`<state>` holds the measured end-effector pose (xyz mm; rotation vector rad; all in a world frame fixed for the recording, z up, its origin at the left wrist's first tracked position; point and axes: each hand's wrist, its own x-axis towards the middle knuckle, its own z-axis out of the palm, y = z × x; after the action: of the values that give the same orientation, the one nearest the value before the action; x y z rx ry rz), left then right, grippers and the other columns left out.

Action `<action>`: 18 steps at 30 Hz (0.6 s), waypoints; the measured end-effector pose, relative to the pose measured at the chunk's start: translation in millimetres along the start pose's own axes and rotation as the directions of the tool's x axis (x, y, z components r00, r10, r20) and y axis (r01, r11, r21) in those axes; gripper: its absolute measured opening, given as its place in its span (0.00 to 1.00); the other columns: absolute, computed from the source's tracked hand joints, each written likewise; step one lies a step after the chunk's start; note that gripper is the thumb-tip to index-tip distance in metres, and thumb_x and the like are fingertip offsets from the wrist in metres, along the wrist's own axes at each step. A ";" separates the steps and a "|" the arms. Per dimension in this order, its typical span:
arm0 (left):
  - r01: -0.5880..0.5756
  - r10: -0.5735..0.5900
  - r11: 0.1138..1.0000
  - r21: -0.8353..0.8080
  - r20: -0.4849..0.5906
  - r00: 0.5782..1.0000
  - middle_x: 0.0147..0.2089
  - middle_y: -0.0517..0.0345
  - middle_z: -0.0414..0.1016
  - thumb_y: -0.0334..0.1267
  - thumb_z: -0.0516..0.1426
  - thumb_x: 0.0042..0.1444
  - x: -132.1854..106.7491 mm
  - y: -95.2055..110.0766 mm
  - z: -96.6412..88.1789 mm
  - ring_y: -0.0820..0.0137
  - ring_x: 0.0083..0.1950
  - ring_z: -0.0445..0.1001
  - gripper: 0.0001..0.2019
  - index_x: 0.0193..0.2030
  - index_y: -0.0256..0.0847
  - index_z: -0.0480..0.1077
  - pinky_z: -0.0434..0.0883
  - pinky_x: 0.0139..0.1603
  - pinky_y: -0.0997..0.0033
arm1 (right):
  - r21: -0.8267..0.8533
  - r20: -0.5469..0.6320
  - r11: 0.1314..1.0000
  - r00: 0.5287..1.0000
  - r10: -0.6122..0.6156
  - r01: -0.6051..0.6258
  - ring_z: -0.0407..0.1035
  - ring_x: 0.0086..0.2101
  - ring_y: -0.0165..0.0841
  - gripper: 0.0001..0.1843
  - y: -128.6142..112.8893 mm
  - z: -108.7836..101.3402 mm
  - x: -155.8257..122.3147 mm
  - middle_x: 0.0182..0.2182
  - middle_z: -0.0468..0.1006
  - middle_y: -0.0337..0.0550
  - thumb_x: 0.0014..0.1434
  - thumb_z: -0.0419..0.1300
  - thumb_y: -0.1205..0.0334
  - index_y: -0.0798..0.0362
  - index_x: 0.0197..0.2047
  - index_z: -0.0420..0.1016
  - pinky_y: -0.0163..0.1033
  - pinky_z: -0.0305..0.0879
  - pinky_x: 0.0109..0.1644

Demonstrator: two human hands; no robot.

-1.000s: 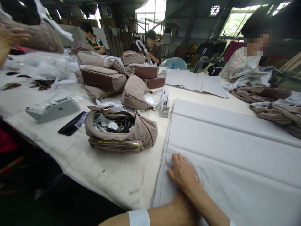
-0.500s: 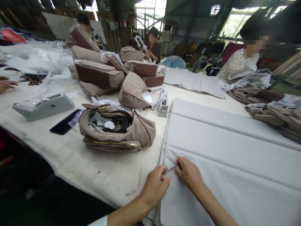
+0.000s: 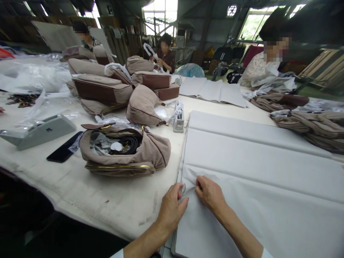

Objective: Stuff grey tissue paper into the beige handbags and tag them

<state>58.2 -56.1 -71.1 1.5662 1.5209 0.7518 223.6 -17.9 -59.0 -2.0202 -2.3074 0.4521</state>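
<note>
A stack of large white paper sheets (image 3: pixel 255 150), creased in folds, covers the right half of the table. My right hand (image 3: pixel 211 193) is closed near the stack's left edge, its fingertips pinching the top sheet and pulling wrinkles into it. Just left of it, my left hand (image 3: pixel 172 204) is at the stack's edge, thumb apart from the curled fingers. A bit of paper edge curls up by its fingertips. Beyond my left hand lies an unzipped beige corduroy bag (image 3: pixel 158 147), holding a coiled dark strap (image 3: pixel 131 145), a round white tag and crumpled wrapping.
Several beige and brown bags (image 3: pixel 102 87) are piled behind. A grey tape dispenser (image 3: pixel 48 130), a black phone (image 3: pixel 63 148) and a smaller dispenser (image 3: pixel 178 120) stand nearby. More bags (image 3: pixel 317 125) lie at right. Three people work around the table (image 3: pixel 107 200).
The view has shifted slightly, so the scene sits further left. My left hand's thumb and fingers have spread a little at the paper's edge. My right hand keeps its pinch.
</note>
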 end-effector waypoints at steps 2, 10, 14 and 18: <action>-0.013 0.013 1.000 0.000 -0.042 0.999 0.34 0.61 0.64 0.32 0.54 0.50 -0.6 -0.3 1.4 0.69 0.37 0.67 0.15 0.46 0.40 0.63 0.64 0.41 0.70 | 0.011 0.001 1.000 1.000 0.004 -0.004 0.65 0.33 0.33 0.05 0.3 0.0 0.4 0.30 0.72 0.41 0.52 0.51 0.70 0.53 0.32 0.66 0.35 0.50 0.34; -0.139 0.129 0.959 0.245 0.058 0.990 0.33 0.56 0.66 0.32 0.51 0.56 0.6 4.4 7.4 0.69 0.33 0.68 0.07 0.34 0.40 0.71 0.65 0.37 0.70 | 0.110 0.014 0.994 1.000 0.010 -0.011 0.66 0.34 0.34 0.07 0.8 -4.6 -1.1 0.31 0.73 0.43 0.54 0.49 0.70 0.54 0.33 0.68 0.35 0.54 0.36; -0.425 0.424 0.869 0.255 0.063 0.904 0.34 0.52 0.68 0.30 0.48 0.57 5.3 26.3 18.3 0.65 0.38 0.68 0.11 0.32 0.39 0.71 0.65 0.38 0.67 | 0.238 0.029 0.971 0.999 0.029 -0.035 0.70 0.33 0.33 0.15 8.1 -23.9 1.1 0.33 0.76 0.42 0.62 0.46 0.57 0.53 0.46 0.68 0.35 0.59 0.36; -0.311 0.346 0.924 -0.223 0.141 0.927 0.32 0.54 0.70 0.37 0.52 0.54 9.3 43.1 24.5 0.66 0.37 0.70 0.08 0.29 0.38 0.69 0.67 0.38 0.67 | 0.225 0.069 0.963 0.989 0.133 -0.145 0.72 0.35 0.39 0.21 16.1 -42.3 -4.8 0.33 0.78 0.48 0.55 0.49 0.66 0.57 0.53 0.66 0.39 0.60 0.38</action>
<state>102.0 -48.1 -47.2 1.7079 1.0301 0.8934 249.2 -12.9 -21.7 -2.0850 -2.0363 0.7515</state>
